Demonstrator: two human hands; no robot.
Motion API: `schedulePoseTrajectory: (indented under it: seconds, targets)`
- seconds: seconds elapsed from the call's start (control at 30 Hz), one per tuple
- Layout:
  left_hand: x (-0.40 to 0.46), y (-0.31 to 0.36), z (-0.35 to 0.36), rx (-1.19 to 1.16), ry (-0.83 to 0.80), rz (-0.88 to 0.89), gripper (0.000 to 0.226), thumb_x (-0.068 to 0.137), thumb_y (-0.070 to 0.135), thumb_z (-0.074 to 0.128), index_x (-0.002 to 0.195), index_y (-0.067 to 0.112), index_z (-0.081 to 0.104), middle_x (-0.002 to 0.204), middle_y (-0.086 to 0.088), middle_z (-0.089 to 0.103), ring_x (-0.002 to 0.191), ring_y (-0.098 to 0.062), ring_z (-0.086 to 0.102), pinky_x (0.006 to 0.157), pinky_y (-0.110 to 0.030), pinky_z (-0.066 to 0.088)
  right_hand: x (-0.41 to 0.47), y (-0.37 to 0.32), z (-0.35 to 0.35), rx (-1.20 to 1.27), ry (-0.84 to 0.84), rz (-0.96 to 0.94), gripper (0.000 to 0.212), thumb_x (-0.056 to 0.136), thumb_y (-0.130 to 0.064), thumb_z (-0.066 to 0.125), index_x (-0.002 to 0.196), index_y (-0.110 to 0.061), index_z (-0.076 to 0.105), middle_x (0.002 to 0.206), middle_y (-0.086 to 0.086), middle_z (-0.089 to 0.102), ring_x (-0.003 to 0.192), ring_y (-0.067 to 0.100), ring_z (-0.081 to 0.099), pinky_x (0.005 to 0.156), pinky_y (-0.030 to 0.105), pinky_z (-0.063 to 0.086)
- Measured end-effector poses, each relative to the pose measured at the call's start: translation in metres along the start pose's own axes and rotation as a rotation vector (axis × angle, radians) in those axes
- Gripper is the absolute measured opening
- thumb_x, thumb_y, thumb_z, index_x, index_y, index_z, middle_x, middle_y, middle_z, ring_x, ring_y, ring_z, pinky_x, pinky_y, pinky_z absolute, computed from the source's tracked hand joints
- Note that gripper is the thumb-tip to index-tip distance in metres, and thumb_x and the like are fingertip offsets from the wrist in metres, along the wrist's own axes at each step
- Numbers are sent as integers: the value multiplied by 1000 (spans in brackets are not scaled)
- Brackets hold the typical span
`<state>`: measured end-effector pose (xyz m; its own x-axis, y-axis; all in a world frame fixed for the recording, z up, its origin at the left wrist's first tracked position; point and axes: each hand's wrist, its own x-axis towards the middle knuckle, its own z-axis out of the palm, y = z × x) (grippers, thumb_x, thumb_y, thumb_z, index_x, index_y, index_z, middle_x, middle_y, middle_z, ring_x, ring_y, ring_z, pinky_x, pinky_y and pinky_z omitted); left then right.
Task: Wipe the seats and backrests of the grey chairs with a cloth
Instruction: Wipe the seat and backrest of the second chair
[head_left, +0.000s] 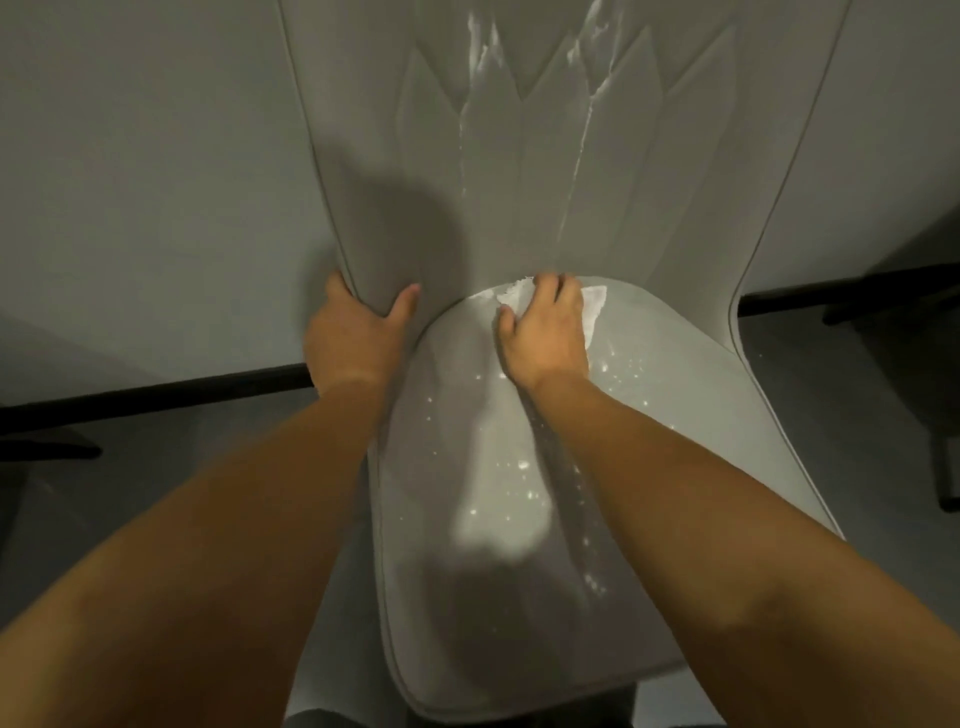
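A grey chair fills the middle of the view, its seat (519, 597) running toward the camera and its backrest (545, 171) rising away from it. The seat serves as the landmark here.

At the back edge of the seat, right in the crease where it meets the backrest, the right hand (545, 332) presses a white cloth (595, 306) down onto the upholstery. Its grip is curled over the cloth, fingers bent and thumb tucked at the near side, with crumpled fabric showing past the knuckles and at the far side of the hand.

Just left of the seat's back corner, the left hand (353, 332) clasps the lower left edge of the backrest. That grip is wrapped around the padded edge, the thumb lying on the front face and the fingers going behind, out of sight.

Bright wet droplets (519, 467) speckle the middle of the seat, in front of the right wrist, and more glint along its right side. Above the seat, pale wet streaks (576, 156) run down the quilted panels of the backrest.

Beyond the seat stands a plain pale wall (145, 182) with a dark skirting strip (156, 395) at its foot.
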<state>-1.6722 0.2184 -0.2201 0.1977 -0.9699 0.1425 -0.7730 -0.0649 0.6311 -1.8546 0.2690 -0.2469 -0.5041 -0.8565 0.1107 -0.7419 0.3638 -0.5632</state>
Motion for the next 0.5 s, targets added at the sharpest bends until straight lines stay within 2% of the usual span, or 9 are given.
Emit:
schedulePoseTrajectory:
  seconds: [0.07,0.17,0.23,0.3,0.37,0.4,0.47,0.5]
  targets:
    - [2,-4,8,-66,17,6,62,69,76,59,97,24,42,93,-7,64,85,-34,61,67,-30,38,10,-5,6,46,87,114,40,94,-34,54,125,-9,48,126,9,44,115,25,47,99,37,44]
    - [1,-9,16,-68,92,40,67,74,74,59,102,14,48,94,-13,66,84,-37,61,68,-35,42,19,-6,12,79,57,132,42,96,-35,50,125,-6,56,126,9,50,114,25,51,101,32,39]
    - [-1,-11,19,-78,140,68,67,78,70,58,104,10,50,84,-9,63,80,-37,61,67,-37,43,17,-3,10,-14,-49,-1,47,98,-40,44,127,-6,61,129,9,54,120,24,50,108,34,34]
    - [-2,-12,20,-106,154,94,59,82,65,58,101,10,51,78,-6,61,77,-37,60,65,-36,40,11,8,3,-277,-127,-188,54,98,-48,35,128,-13,62,136,7,53,132,24,41,116,47,17]
    - [-1,-12,21,-126,168,130,54,85,62,57,98,10,51,83,-12,64,75,-37,60,64,-35,39,6,24,-5,-407,-222,-242,60,97,-57,25,144,-26,48,157,1,36,149,24,18,113,63,-4]
    - [-1,-12,21,-136,170,144,51,86,61,57,96,11,50,83,-12,65,73,-35,59,63,-34,40,5,32,-8,-409,-273,-224,63,97,-61,20,151,-33,35,164,-3,22,153,24,6,112,66,-9]
    - [-2,-12,22,-162,163,159,46,86,61,55,90,16,45,76,-4,60,65,-26,53,60,-32,38,5,40,-8,-390,-331,-175,66,97,-65,14,157,-39,17,168,-8,3,154,22,-7,113,66,-9]
    - [-2,-12,22,-164,173,161,45,86,61,55,88,18,43,71,0,54,62,-23,48,59,-32,35,7,38,-6,-379,-335,-152,66,97,-65,14,157,-38,15,168,-8,1,153,23,-9,115,64,-8]
